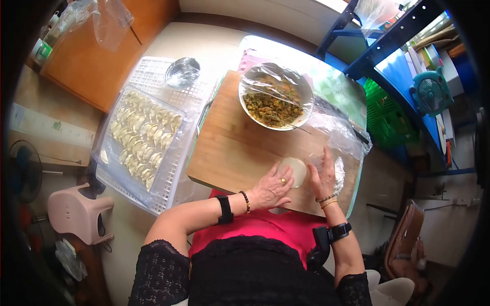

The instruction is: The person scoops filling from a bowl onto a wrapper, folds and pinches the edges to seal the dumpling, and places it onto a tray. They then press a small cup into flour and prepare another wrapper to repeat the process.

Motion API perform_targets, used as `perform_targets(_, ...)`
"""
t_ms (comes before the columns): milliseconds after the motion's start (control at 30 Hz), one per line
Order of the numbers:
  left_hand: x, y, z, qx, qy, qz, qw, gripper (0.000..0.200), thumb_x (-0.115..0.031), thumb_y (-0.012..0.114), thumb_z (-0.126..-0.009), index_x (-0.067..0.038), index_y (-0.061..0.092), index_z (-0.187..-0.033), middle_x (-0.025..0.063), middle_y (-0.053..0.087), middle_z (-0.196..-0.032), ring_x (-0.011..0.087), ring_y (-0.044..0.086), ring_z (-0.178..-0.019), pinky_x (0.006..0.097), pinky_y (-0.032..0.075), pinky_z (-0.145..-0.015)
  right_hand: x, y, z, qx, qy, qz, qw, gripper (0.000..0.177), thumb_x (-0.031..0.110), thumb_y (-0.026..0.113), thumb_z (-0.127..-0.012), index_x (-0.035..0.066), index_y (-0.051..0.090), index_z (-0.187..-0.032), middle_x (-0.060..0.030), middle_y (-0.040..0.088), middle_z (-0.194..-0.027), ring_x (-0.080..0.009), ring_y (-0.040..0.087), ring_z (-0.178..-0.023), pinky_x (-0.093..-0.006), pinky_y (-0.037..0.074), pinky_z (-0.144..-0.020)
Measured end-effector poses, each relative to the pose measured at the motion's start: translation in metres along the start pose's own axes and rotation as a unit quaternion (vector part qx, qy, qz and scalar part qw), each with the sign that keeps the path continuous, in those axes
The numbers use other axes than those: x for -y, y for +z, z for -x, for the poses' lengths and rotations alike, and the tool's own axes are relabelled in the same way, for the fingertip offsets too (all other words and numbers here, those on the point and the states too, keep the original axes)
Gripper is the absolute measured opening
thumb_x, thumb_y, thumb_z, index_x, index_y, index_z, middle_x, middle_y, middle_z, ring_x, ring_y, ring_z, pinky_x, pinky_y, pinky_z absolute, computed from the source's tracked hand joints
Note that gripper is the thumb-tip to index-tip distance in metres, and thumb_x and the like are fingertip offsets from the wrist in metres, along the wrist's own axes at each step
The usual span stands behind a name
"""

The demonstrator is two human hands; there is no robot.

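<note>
A round, flat dough wrapper [296,172] lies near the front edge of the wooden board [229,137]. My left hand [274,186], with a ring on one finger, has its fingers stretched out over the wrapper's left edge. To the right of the wrapper, my right hand [322,176] is held edge-on with thumb and fingers apart, and nothing shows in its grasp. White flour [339,176] is heaped just beyond it. A white bowl of chopped filling [273,109], partly covered by clear plastic film, sits at the back of the board.
At left, rows of folded dumplings [138,132] lie on a plastic-lined tray over a white perforated crate [168,183]. A metal bowl [183,72] stands behind them. Crumpled plastic [334,133] and a dark-handled tool [359,131] lie at the board's right. A pink stool [76,214] stands on the floor.
</note>
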State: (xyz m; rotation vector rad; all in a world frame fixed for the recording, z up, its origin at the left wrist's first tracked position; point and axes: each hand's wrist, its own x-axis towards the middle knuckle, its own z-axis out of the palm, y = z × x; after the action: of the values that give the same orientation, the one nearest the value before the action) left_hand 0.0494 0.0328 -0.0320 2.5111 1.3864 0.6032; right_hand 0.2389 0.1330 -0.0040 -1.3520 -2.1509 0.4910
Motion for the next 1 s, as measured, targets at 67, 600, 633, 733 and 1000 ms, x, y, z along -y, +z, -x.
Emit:
perform_targets(67,-0.006,0.002,-0.004,-0.002,0.031,-0.009,0.999,0.065,-0.049,0.057,-0.085,0.003,0.051,-0.124,0.0250,0.042,-0.137,0.0381,0.033,-0.135,0.0562,0.021,-0.113,0.007,-0.009,0.011,0.016,-0.015,0.018,1.000,0.072,0.016,0.071,-0.080,0.004,0.037,-0.142,-0.0206,0.055,-0.118,-0.0361,0.054,-0.106,-0.0434,0.043,-0.091)
perform_targets(600,-0.020,0.001,0.007,0.058,0.044,0.063,0.995,0.065,-0.049,0.058,-0.086,0.000,0.050,-0.127,0.0220,0.042,-0.138,0.0377,0.033,-0.135,0.0550,0.016,-0.115,-0.002,0.004,0.003,0.015,0.015,0.057,0.998,0.077,0.037,0.070,-0.081,0.002,0.037,-0.141,-0.0182,0.057,-0.113,-0.0325,0.055,-0.104,-0.0447,0.038,-0.089)
perform_targets(633,-0.019,0.002,0.008,0.038,0.047,0.072,0.996,0.066,-0.050,0.058,-0.085,0.000,0.050,-0.127,0.0220,0.042,-0.138,0.0382,0.033,-0.135,0.0550,0.017,-0.115,0.003,0.004,0.007,0.018,0.016,0.059,0.998,0.077,0.037,0.070,-0.081,0.002,0.037,-0.141,-0.0182,0.057,-0.113,-0.0325,0.055,-0.104,-0.0447,0.038,-0.089)
perform_targets(733,-0.018,0.004,0.012,0.041,0.052,0.079,0.995,0.066,-0.050,0.059,-0.085,0.000,0.050,-0.127,0.0218,0.042,-0.137,0.0379,0.033,-0.136,0.0549,0.017,-0.115,0.026,0.016,0.022,0.039,-0.065,0.080,0.994,0.077,0.034,0.070,-0.081,0.002,0.036,-0.142,-0.0183,0.057,-0.114,-0.0330,0.054,-0.106,-0.0447,0.037,-0.091)
perform_targets(1000,-0.014,-0.003,0.012,0.027,0.049,0.060,0.997,0.066,-0.049,0.059,-0.085,0.000,0.049,-0.128,0.0204,0.044,-0.136,0.0339,0.035,-0.135,0.0556,0.017,-0.114,-0.001,0.022,-0.012,0.021,0.013,0.156,0.987,0.079,0.040,0.073,-0.078,0.002,0.039,-0.139,-0.0177,0.056,-0.114,-0.0349,0.052,-0.107,-0.0465,0.038,-0.092)
